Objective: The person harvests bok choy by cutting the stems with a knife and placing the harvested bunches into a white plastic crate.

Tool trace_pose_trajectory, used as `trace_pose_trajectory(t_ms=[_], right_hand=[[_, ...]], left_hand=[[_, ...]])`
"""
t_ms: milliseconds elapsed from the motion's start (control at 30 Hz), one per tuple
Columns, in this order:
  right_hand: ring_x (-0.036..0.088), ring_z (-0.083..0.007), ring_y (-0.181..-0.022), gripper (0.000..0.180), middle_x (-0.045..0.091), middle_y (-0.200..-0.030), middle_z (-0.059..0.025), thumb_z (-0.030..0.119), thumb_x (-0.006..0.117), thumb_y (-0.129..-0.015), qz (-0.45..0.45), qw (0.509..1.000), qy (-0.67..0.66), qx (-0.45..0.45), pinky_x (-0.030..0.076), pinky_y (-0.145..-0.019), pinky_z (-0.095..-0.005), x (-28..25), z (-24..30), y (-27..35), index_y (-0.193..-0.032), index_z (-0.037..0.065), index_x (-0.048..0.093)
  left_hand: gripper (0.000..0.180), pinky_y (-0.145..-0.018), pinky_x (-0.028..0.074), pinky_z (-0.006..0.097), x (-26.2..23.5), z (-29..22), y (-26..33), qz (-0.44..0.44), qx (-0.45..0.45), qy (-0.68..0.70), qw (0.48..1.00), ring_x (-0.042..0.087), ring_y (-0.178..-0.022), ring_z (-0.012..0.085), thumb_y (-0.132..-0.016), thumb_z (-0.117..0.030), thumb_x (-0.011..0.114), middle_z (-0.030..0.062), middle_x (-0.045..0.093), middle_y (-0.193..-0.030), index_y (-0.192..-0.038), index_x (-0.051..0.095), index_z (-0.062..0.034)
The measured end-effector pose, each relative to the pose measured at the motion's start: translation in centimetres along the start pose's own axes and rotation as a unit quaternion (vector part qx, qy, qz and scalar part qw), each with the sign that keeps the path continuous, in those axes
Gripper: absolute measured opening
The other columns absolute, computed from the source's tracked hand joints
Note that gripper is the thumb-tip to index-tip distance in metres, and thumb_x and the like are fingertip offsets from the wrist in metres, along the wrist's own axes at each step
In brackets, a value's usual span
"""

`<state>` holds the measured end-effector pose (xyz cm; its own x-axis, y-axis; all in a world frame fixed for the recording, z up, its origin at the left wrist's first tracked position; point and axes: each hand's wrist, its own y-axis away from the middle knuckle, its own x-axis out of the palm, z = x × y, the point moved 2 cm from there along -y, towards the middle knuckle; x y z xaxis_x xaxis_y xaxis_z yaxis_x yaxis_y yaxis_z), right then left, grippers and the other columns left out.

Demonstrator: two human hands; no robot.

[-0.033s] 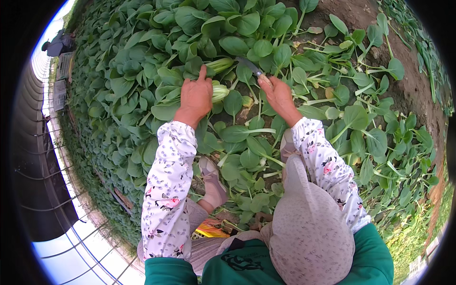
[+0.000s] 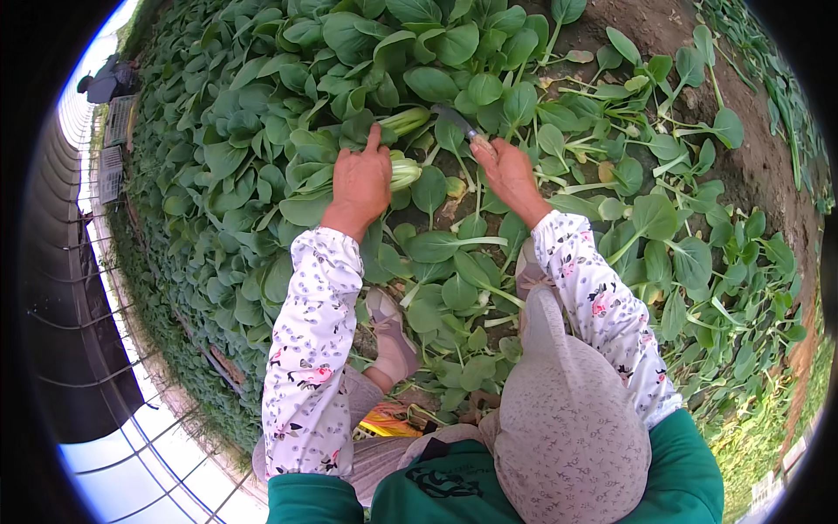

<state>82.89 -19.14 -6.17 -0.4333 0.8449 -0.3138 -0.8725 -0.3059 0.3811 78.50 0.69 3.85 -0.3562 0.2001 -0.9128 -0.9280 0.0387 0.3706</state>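
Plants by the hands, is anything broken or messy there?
Yes. Cut leaves lie loose and scattered on the bare soil beside the right hand, which holds a knife. The left hand grips one plant.

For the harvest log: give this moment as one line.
left hand gripping leafy green plant | right hand holding knife | blade beside plant | bare soil upper right
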Motion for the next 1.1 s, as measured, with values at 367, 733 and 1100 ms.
trace_pose_trajectory(t_ms=[367, 733, 1100], right_hand=[[0.058, -0.0413, -0.084, 0.040, 0.062, -0.087, -0.0254, 0.036, 0.053, -0.087, 0.043, 0.990, 0.133, -0.030, 0.046, -0.073, -0.0447, 2.4, 0.0, -3.0, -0.095, -0.003, 0.060], [0.051, -0.0135, -0.057, 0.036, 0.063, -0.080, -0.0108, 0.036, 0.061, -0.082, 0.115, 0.988, -0.091, 0.056, 0.041, -0.052, -0.0288, -2.2, -3.4, 4.4, -0.093, 0.002, 0.058], [0.039, -0.0009, -0.049, 0.043, 0.059, -0.092, -0.0015, 0.020, 0.069, -0.077, 0.282, 0.917, -0.248, -0.136, 0.032, -0.044, -0.0167, -5.3, 19.1, 13.5, -0.113, 0.004, 0.053]], left_hand=[[0.029, -0.073, 0.043, 0.039, 1.0, 0.4, 0.7, -0.075, 0.006, 0.011, 0.997, 0.061, -0.078, 0.0276, -0.061, -0.008, 0.063, 0.0168, 0.054, -0.120, -0.089, 0.059, -0.0017], [0.062, -0.092, 0.040, 0.036, -6.6, -0.1, 7.8, -0.038, -0.001, 0.373, 0.927, 0.057, -0.106, 0.0256, -0.055, -0.011, 0.075, 0.0161, 0.051, -0.126, -0.113, 0.057, -0.0003], [0.071, -0.087, 0.042, 0.027, -10.2, -1.2, 24.6, -0.006, -0.062, 0.895, 0.442, 0.055, -0.097, 0.0138, -0.052, -0.001, 0.075, 0.0058, 0.059, -0.107, -0.118, 0.051, 0.0027]])
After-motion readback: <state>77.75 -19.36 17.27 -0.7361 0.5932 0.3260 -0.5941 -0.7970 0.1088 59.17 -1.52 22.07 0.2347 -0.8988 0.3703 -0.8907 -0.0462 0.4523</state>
